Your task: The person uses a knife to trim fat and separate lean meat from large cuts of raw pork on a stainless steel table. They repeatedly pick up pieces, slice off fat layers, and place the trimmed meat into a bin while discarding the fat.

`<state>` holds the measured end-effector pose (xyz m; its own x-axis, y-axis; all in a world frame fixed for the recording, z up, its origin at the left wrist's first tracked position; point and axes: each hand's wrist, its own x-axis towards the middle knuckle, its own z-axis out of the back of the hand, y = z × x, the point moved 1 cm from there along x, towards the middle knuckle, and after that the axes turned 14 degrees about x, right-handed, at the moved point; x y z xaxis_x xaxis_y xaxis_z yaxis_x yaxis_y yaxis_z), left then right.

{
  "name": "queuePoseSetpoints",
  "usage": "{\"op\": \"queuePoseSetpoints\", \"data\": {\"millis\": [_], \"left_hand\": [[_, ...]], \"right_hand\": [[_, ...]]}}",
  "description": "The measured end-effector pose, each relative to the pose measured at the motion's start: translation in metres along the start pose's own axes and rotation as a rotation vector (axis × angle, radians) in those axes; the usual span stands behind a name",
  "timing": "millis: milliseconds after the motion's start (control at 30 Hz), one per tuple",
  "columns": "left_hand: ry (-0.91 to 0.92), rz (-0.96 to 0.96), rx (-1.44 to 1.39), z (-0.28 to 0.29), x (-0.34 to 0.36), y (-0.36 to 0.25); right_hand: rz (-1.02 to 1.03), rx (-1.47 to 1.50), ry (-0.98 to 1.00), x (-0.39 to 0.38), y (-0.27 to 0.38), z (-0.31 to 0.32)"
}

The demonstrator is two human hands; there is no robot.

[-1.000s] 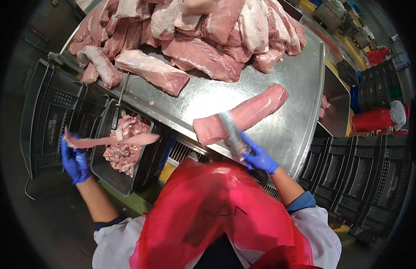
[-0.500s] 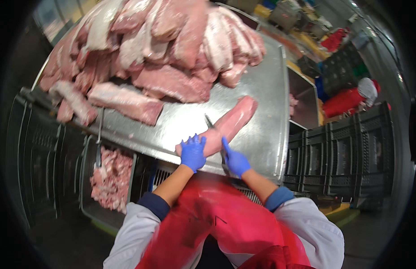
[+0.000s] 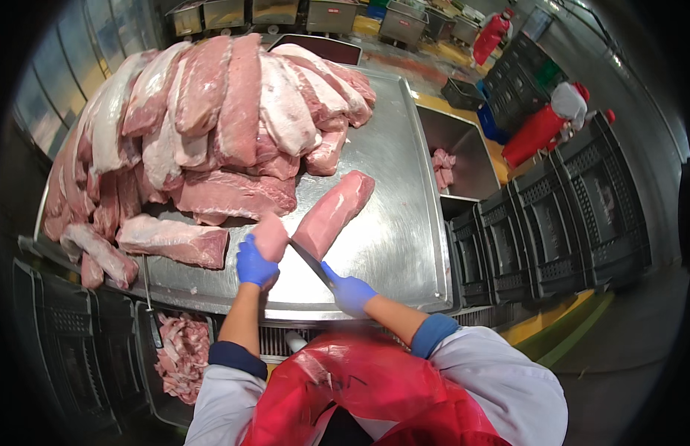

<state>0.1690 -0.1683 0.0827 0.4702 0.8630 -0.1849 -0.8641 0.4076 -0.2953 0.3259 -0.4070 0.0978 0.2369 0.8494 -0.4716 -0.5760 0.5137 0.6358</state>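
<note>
My left hand (image 3: 254, 262), in a blue glove, grips a cut-off chunk of pink meat (image 3: 270, 236) near the table's front edge. In my right hand (image 3: 352, 294), also gloved in blue, is a knife (image 3: 311, 262) whose blade points away and to the left, between the two pieces. The longer piece of meat (image 3: 334, 212) lies on the steel table (image 3: 389, 245), its cut end beside the blade and apart from the chunk. A large pile of meat slabs (image 3: 211, 111) covers the table's far left, with a pale slab (image 3: 174, 240) in front.
Below the table's left front edge stands a bin of meat trimmings (image 3: 183, 357). A steel tub (image 3: 464, 149) with a few meat pieces adjoins the right side. Black crates (image 3: 538, 223) are stacked at the right. Two people in red aprons (image 3: 534, 134) stand farther back.
The meat under my hands is now in two pieces. My left hand has lifted the near chunk away to the left, and the knife has come out between them. The view has shifted.
</note>
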Motion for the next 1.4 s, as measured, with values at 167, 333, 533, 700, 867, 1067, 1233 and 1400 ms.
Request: {"op": "queuePoseSetpoints", "data": {"millis": [167,333,533,700,867,1067,1233,1400], "left_hand": [[0.178,-0.121,-0.880,-0.016,0.030,0.074],[0.204,-0.430,-0.825,0.047,0.057,-0.145],[0.426,-0.426,-0.101,0.047,0.142,-0.233],[0.763,-0.127,-0.190,-0.048,0.118,-0.139],[0.217,-0.227,0.337,-0.036,0.063,-0.208],[-0.122,-0.239,0.457,-0.038,0.019,-0.238],[-0.111,-0.209,0.472,-0.032,0.011,-0.223],[-0.157,-0.294,0.424,-0.044,0.006,-0.218]], "right_hand": [[0.168,0.029,0.148,-0.054,-0.055,0.029],[0.167,0.545,-0.270,-0.132,-0.171,0.050],[-0.072,0.672,-0.483,-0.153,-0.226,0.117],[-0.084,1.147,-0.601,-0.141,-0.284,0.087],[-0.016,1.042,-0.455,-0.084,-0.221,0.151],[0.397,0.507,-0.565,0.080,-0.113,0.191],[0.099,0.106,-0.154,0.067,-0.098,0.158],[0.181,0.149,-0.119,0.049,-0.138,0.131]]}}
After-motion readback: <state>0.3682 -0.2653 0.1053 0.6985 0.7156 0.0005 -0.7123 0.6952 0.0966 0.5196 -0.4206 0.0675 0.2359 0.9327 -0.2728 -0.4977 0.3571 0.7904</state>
